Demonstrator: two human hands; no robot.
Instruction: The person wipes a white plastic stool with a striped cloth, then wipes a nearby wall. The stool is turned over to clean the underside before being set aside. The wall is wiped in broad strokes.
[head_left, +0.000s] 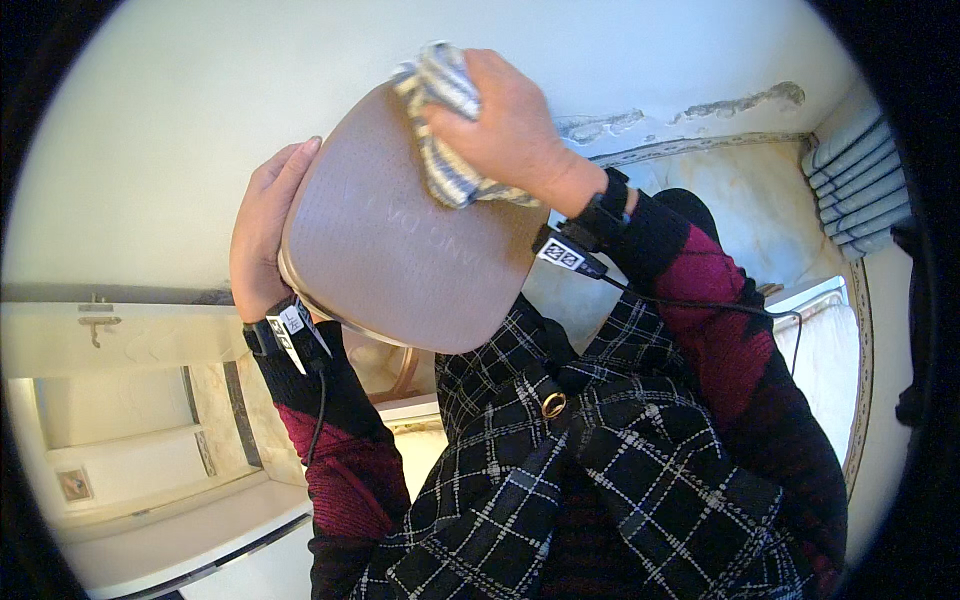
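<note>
A brown, rounded lid-like panel (397, 247) with a dotted, leather-like surface and raised lettering is held up before my body. My left hand (270, 217) grips its left edge, with the thumb along the rim and the other fingers partly hidden behind. In my right hand (510, 127) is a bunched striped cloth (450, 161) in white, blue and beige. The cloth lies against the upper right part of the panel's face, and its upper end is slightly blurred. What is under the panel is mostly hidden.
A pale wall (187, 112) with peeling patches (739, 103) rises beyond the panel. Folded blue curtain-like fabric (859, 184) hangs at the right. At the left are a door with a latch (99, 322) and a white ledge (195, 540). A black cable (705, 304) runs from my right wrist.
</note>
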